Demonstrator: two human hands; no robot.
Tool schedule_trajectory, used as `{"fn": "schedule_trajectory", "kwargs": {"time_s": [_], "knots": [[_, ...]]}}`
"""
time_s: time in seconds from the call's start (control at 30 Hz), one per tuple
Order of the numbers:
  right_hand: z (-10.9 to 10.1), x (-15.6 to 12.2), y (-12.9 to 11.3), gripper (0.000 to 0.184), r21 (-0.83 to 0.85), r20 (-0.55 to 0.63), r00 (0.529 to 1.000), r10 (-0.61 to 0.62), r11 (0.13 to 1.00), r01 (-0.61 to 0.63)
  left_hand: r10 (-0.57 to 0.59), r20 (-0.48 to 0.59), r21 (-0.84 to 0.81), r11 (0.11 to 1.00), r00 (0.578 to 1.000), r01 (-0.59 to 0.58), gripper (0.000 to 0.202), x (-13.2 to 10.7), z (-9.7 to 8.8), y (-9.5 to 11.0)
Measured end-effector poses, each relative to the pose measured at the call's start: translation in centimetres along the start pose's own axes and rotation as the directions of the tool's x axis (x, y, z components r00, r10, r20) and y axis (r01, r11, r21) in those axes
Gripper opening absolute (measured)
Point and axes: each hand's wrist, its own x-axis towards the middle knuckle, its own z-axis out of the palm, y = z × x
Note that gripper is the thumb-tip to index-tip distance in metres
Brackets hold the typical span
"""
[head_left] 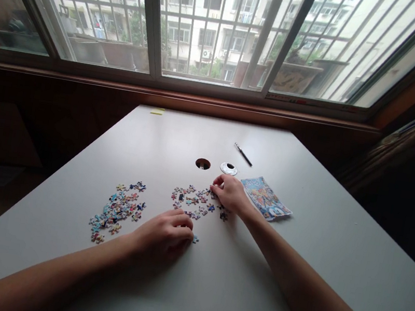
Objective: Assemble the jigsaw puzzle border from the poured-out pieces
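- The jigsaw pieces (201,195) lie scattered flat around the middle of the surface (336,239); a denser heap (119,209) sits apart from them, towards the left edge.
- The left hand (169,231) rests at the near side of the scatter, fingers curled; a light-blue piece (196,239) shows just beside their tips. Their undersides are hidden, so I cannot tell whether they grip anything.
- The right hand (228,193) is at the scatter's far right, thumb and forefinger drawn close together; whether a piece is between them is too small to tell.
- Loose pieces near both hands could be knocked or flipped if a wrist or knuckle drags across them.
- A sweep towards the far edge could drop a piece into the open hole (202,164), as its round cover (228,169) lies beside it.
- The picture sheet (265,199), right by the right wrist, might slide towards the right edge if that forearm brushes it.
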Motion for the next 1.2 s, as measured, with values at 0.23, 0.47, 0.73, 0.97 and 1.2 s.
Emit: {"fn": "schedule_trajectory", "kwargs": {"time_s": [0.23,0.47,0.73,0.97,1.2], "knots": [[-1.0,-0.2,-0.9,0.018,0.421,0.104,0.992,-0.064,0.907,0.015,-0.008,0.012,0.014,1.000,1.000,0.008,0.015,0.0,0.0,0.0],[-2.4,-1.1,-2.8,0.029,0.759,0.291,0.942,-0.166,0.640,-0.122,-0.002,0.022,0.016,1.000,1.000,0.001,0.017,0.0,-0.1,-0.1],[-3.4,-1.2,-2.5,0.025,0.654,0.379,0.914,-0.142,0.740,-0.156,-0.043,0.000,-0.046,0.998,0.999,0.043,0.019,-0.2,-0.3,0.0],[-5.1,-2.8,-3.6,0.018,0.355,0.605,0.749,-0.270,0.934,0.051,-0.113,-0.039,-0.040,0.993,0.993,0.112,0.015,-0.3,0.0,-0.4],[-4.1,-4.2,-5.0,0.019,0.252,0.595,0.731,-0.335,0.941,0.226,-0.109,-0.026,-0.028,0.994,0.994,0.109,0.016,-0.4,0.1,-0.4]]}}
